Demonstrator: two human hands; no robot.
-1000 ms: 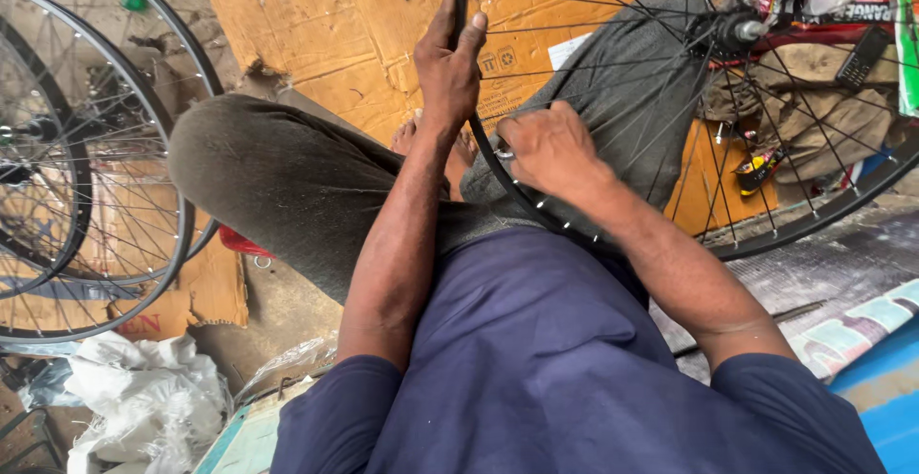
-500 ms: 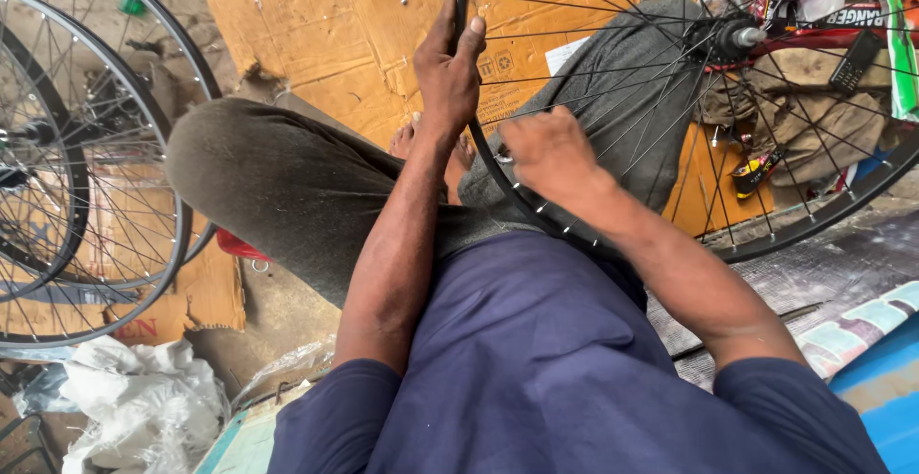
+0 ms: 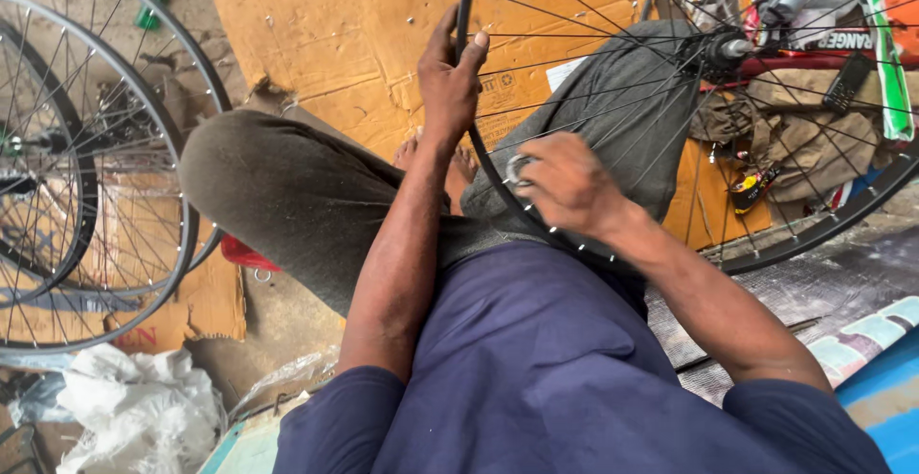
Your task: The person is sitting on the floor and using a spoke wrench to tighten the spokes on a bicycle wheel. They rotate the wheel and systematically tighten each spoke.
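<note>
A black spoked bicycle wheel rim (image 3: 866,208) stands across my lap, its hub (image 3: 720,51) at the upper right. My left hand (image 3: 448,81) grips the rim at its upper left, thumb over the edge. Lower on the rim, my right hand (image 3: 567,185) is closed around a small round metal tool (image 3: 518,168) pressed against the spokes. I sit cross-legged, grey trousers (image 3: 278,196) under the wheel and my bare feet (image 3: 458,169) behind it.
Two more spoked wheels (image 3: 115,196) lie at the left on flattened cardboard (image 3: 335,43). A white plastic bag (image 3: 134,412) sits at the lower left. A red frame tube (image 3: 823,57), cloth and small parts lie at the upper right. A blue surface (image 3: 885,397) fills the lower right corner.
My right hand has slid slightly along the rim and the small metal tool now shows at its fingertips. My left hand keeps its grip on the rim.
</note>
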